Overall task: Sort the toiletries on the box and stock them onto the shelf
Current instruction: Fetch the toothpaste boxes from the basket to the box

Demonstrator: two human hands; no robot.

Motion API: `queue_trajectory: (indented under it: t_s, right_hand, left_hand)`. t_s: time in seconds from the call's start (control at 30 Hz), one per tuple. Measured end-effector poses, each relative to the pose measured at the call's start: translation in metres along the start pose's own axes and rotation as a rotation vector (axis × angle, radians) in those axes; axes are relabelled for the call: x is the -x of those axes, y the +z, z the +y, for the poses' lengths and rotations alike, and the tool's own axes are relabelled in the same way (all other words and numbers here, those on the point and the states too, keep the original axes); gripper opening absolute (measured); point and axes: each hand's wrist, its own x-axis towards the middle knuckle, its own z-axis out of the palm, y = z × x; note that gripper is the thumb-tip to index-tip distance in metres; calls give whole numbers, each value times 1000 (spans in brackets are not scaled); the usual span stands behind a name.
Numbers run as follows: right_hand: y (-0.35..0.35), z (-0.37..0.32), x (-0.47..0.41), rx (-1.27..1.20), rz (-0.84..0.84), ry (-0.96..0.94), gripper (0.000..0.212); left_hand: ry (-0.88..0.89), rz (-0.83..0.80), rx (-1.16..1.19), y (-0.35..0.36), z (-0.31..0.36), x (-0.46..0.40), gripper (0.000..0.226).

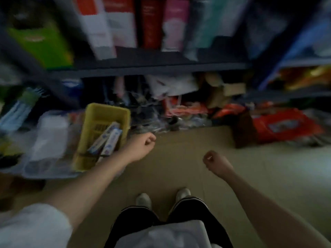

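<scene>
Both hands, left [143,144] and right [215,162], are clenched, empty. Boxed tubes [107,142] are seen in a yellow slotted plastic basket [105,113] at ten o'clock.

Dim, heavily motion-blurred picture, smeared and bent worst toward the edges.

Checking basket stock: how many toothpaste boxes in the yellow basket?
2, lying side by side against the right wall of the yellow basket: one on the left, one on the right. Blur could hide more beneath.
</scene>
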Motion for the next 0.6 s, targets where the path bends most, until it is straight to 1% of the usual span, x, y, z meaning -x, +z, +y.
queue_trajectory:
  t_s: [0.07,0.17,0.23,0.33,0.43,0.53,0.6]
  right_hand:
    - [-16,60,26,-118,83,138,8]
    - [-35,144,64,-264,205,317,18]
    - [-47,192,87,-340,252,402,21]
    - [-70,258,115,-441,329,502,23]
    - [-105,303,124,-571,429,528,22]
    - [-158,336,120,-664,512,478,23]
    - [-198,358,111,-713,567,447,21]
  left_hand:
    - [153,-44,-81,22,60,-24,24]
    - [337,-137,-156,67,142,-50,23]
    - [418,-203,-210,100,188,-64,24]
    - [487,-276,-273,155,243,-84,23]
    - [533,-319,-455,200,286,-103,25]
    - [571,-391,-693,229,327,-126,26]
    - [592,-410,-780,244,357,-152,26]
